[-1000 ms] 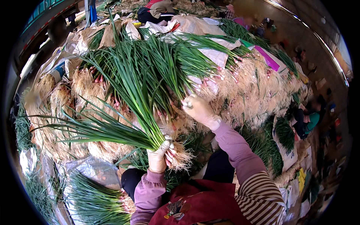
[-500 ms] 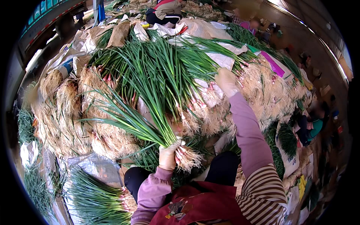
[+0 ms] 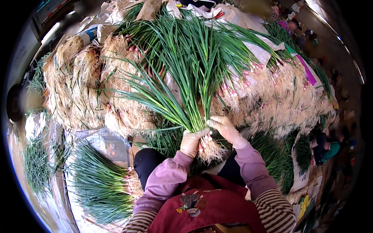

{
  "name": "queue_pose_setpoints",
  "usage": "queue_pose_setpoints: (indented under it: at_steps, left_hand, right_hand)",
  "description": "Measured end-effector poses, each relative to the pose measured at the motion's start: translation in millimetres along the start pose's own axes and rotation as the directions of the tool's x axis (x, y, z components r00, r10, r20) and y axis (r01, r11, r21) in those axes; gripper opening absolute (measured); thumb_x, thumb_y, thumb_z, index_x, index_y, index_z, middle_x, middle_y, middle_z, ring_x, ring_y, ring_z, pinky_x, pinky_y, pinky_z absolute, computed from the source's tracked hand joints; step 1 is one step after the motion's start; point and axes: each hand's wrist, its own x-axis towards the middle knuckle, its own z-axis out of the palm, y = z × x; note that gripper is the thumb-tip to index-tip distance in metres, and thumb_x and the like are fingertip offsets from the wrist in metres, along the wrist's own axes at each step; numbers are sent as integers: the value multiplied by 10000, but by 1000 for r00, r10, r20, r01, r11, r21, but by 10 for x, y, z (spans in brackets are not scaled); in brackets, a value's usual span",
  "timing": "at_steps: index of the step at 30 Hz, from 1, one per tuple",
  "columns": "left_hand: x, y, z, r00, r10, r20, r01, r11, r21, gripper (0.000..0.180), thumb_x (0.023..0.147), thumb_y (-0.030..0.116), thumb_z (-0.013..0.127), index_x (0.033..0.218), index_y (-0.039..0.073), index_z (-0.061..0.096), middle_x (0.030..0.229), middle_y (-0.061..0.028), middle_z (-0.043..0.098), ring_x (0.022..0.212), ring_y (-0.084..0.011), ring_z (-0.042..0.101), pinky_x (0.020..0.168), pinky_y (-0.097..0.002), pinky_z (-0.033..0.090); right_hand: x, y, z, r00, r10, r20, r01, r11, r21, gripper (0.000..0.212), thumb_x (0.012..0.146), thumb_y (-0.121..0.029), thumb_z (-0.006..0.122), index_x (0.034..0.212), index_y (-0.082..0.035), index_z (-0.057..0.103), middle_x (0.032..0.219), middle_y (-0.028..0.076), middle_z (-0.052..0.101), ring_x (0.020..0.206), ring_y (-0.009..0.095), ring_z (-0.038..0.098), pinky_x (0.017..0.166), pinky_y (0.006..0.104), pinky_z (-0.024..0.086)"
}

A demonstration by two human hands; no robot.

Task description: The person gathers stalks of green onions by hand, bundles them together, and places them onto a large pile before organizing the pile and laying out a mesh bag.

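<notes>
My left hand [image 3: 190, 143], in a pale glove, is wrapped round the lower stalks of a bunch of spring onions [image 3: 188, 93]. Their long green leaves fan up and away from me, over the heap. Pinkish bulbs and a tuft of pale roots [image 3: 212, 151] stick out to the right of that fist, above my lap. My right hand [image 3: 225, 130], gloved too, meets the bunch from the right. Its thumb and fingers close on stalks just above the bulbs; the exact grip is partly hidden.
Beyond my hands lies a big heap of spring onions with matted pale roots [image 3: 272, 105], with sacking [image 3: 258, 52] among them. At lower left, a neat pile of spring onions [image 3: 99, 182] rests beside clear plastic [image 3: 107, 145]. Other people are at far right.
My right hand has come back from the heap, down and left, to the bunch in my left hand. More stalks now stand at the bunch's right side. The view has shifted.
</notes>
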Motion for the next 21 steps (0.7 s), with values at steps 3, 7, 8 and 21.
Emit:
queue_pose_setpoints:
  at_steps: [3,7,8,21]
  left_hand:
    - [-11,2,-8,1000,-4,-16,5,1000,21,164,800,131,652,751,-23,632,574,-86,614,325,-96,473,262,-187,313]
    - [-35,-10,24,999,23,-48,-21,999,38,158,798,122,654,731,-19,626,563,-86,610,318,-93,469,256,-189,305]
    - [-36,-24,38,998,26,-56,-24,999,38,157,798,120,653,728,-17,625,560,-85,608,318,-92,468,255,-189,304]
    - [-122,55,59,981,195,-14,-195,975,-103,125,774,-6,645,878,-31,580,682,-87,619,532,-150,604,460,-227,485]
  right_hand:
    - [80,-33,54,991,-29,-131,-3,971,-238,168,850,-55,588,965,63,617,803,24,621,711,75,520,642,238,445]
    - [57,139,114,948,-43,-315,-76,931,-358,118,852,-70,583,862,42,619,716,23,599,645,83,500,573,253,423]
    - [-2,195,137,937,-62,-343,-72,929,-364,135,844,-92,586,848,39,618,678,53,597,610,115,515,554,274,425]
    - [-48,-494,-654,989,122,-79,-140,654,-744,216,870,-204,527,892,-20,638,807,116,654,607,162,582,570,323,459]
